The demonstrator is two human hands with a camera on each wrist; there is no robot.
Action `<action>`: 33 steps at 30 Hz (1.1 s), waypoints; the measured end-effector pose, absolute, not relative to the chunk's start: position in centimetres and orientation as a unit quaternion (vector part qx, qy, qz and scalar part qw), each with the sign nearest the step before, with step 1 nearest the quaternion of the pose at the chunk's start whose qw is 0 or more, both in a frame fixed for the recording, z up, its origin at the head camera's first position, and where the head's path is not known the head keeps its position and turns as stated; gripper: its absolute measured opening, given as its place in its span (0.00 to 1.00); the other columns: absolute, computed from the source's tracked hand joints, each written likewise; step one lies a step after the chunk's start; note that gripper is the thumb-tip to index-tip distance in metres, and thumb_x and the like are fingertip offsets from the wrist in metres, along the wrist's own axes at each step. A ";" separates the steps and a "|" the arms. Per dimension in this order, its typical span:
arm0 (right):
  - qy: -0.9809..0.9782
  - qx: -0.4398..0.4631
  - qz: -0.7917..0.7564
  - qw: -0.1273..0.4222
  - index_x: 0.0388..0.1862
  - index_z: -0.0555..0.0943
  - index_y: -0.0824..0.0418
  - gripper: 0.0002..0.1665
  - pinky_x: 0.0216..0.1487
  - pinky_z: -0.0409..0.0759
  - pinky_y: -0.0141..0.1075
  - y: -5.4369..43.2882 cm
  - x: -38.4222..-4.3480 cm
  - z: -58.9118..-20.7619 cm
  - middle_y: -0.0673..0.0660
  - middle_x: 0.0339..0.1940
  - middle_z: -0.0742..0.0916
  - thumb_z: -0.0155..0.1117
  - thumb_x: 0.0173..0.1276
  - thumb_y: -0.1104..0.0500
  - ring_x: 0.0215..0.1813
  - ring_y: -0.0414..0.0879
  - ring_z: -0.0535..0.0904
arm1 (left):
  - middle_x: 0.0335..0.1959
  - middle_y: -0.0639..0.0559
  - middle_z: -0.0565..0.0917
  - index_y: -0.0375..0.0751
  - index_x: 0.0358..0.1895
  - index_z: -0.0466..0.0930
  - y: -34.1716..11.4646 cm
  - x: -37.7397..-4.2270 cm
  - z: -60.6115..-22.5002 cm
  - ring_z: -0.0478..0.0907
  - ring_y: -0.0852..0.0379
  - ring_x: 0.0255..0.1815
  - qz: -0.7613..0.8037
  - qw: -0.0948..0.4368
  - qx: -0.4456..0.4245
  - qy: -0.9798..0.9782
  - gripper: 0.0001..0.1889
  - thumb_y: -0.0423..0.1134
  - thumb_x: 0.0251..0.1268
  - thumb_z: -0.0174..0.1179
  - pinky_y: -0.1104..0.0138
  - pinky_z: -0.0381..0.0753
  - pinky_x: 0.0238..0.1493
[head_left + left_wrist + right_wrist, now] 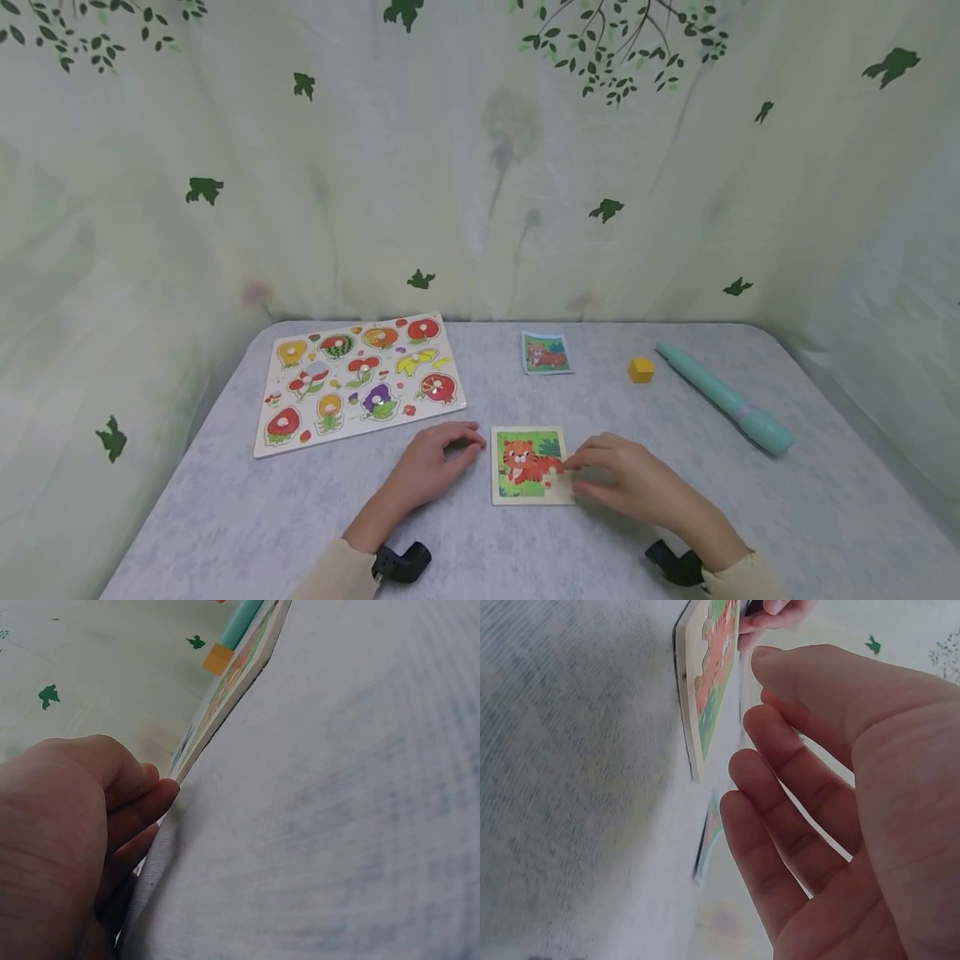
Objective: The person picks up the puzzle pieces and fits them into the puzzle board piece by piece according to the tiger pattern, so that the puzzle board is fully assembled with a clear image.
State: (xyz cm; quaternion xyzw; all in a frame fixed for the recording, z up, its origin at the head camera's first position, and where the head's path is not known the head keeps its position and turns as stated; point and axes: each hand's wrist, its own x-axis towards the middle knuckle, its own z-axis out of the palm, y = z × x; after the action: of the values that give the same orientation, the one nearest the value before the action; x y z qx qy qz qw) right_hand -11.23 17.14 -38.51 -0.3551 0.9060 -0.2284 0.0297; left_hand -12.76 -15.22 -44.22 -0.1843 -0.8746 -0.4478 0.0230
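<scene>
A square wooden tiger jigsaw puzzle [525,457] lies flat on the table between both hands, with bare wood showing at its lower right corner. My left hand [435,462] rests at the puzzle's left edge, fingers loosely bent and nothing in them. In the left wrist view its fingertips [166,796] come close to the board's edge; contact is unclear. My right hand [626,475] hovers over the right edge, its index finger near the tiger's body. The right wrist view shows its fingers [769,832] relaxed and spread, with no piece visible; the thumb partly hides the index finger.
A fruit peg puzzle board [390,421] lies at the back left. Behind the tiger puzzle is a small tiger picture card [546,354]. A yellow cube [641,370] and a long teal stick-like object [723,398] lie at the right. A printed curtain [465,167] hangs behind the table.
</scene>
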 end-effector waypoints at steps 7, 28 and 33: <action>0.915 -0.336 -0.219 0.030 0.50 0.89 0.47 0.14 0.48 0.86 0.35 18.3 -10.9 -38.4 0.39 0.45 0.87 0.76 0.66 0.56 0.48 0.36 0.81 | 0.59 0.50 0.87 0.53 0.44 0.89 -15.2 -12.6 -44.3 0.81 0.53 0.65 -0.450 0.020 -0.186 -0.873 0.05 0.40 0.73 0.65 0.51 0.80 0.66; 0.928 -0.293 -0.222 0.053 0.54 0.87 0.48 0.17 0.40 0.85 0.30 22.1 -11.3 -38.9 0.42 0.49 0.88 0.76 0.66 0.53 0.47 0.38 0.81 | 0.59 0.50 0.87 0.53 0.44 0.89 -15.1 -12.8 -44.1 0.81 0.54 0.65 -0.448 0.018 -0.182 -0.875 0.05 0.40 0.73 0.65 0.52 0.80 0.66; 0.921 -0.298 -0.246 0.042 0.56 0.86 0.50 0.20 0.42 0.86 0.32 23.3 -11.2 -39.2 0.45 0.51 0.88 0.75 0.67 0.50 0.47 0.39 0.82 | 0.59 0.50 0.87 0.52 0.45 0.90 -15.1 -12.8 -44.1 0.81 0.53 0.65 -0.448 0.020 -0.181 -0.875 0.05 0.39 0.73 0.65 0.52 0.81 0.65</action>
State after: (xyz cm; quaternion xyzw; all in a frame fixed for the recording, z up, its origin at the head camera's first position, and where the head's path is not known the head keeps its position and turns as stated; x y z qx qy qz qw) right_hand -11.22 23.28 -39.21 -0.2978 0.9215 -0.2457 0.0420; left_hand -12.78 -15.07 -44.14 -0.1815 -0.8750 -0.4484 0.0197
